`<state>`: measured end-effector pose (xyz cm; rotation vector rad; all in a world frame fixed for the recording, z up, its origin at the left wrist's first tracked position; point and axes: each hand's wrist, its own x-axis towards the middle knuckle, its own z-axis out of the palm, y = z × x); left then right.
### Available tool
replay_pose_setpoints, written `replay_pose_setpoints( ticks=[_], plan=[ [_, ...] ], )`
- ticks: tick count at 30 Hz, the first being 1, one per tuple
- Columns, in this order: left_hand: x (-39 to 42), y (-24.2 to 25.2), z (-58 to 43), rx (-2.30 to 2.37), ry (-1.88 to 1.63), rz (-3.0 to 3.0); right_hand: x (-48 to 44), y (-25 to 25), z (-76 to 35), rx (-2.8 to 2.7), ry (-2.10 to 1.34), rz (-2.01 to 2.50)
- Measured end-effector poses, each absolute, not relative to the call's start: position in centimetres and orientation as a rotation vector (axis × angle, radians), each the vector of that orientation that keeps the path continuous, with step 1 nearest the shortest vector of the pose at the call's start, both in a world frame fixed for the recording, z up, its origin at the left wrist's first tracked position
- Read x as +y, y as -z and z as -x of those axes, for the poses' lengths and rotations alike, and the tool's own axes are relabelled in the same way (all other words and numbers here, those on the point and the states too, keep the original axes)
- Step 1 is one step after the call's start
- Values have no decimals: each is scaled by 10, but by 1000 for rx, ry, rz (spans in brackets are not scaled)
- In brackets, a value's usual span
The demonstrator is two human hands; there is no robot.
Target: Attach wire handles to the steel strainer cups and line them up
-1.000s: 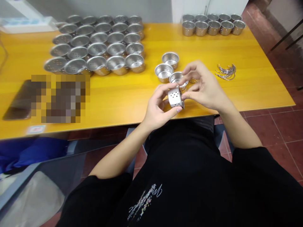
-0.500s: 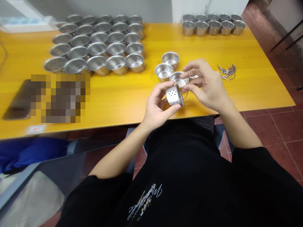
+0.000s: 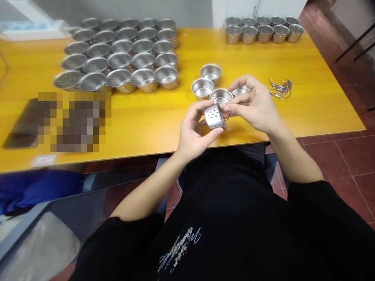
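Observation:
My left hand [image 3: 193, 132] grips a small perforated metal strainer cup [image 3: 213, 117] around its side, tilted so that its rim faces right. At that rim, my right hand [image 3: 258, 105] pinches a thin curved wire handle [image 3: 227, 118] between thumb and fingers. Whether the wire's ends sit in the cup's holes is hidden by the fingertips. Just behind the hands stand more strainer cups [image 3: 202, 89], upright, one partly covered by my right hand. To the right lies a pile of loose curved wire handles [image 3: 281, 89].
Rows of metal cups [image 3: 143, 80] fill the left back of the yellow table [image 3: 140, 125]. Two more rows of cups [image 3: 265, 34] stand at the back right. A dark flat object [image 3: 26, 123] lies at the left, beside a blurred-out patch. The table's front edge runs close to my body.
My right hand has moved slightly left and down, bringing its fingertips and the wire handle closer to the cup's rim. My left hand still holds the cup, nearly unmoved.

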<state>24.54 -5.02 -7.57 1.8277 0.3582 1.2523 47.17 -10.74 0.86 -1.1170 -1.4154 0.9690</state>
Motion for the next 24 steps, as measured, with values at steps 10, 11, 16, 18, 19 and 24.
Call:
replay_pose_setpoints(
  ticks=[10,11,16,18,19,24],
  plan=[
    [-56,74,-248,411,-1257,-1811,-114,-21,-469,-1545,-985,1092],
    [-56,74,-248,410,-1262,-1822,-115,-21,-468,-1542,-977,1094],
    [-55,74,-249,405,-1258,-1878,-112,-13,-463,-1492,-959,1115],
    [-54,74,-250,366,-1242,-1884,-109,-8,-461,-1464,-960,1121],
    [-54,75,-251,341,-1238,-1881,-107,-6,-460,-1454,-959,1122],
    [-55,76,-253,351,-1261,-1862,-105,-5,-461,-1463,-913,1130]
  ],
)
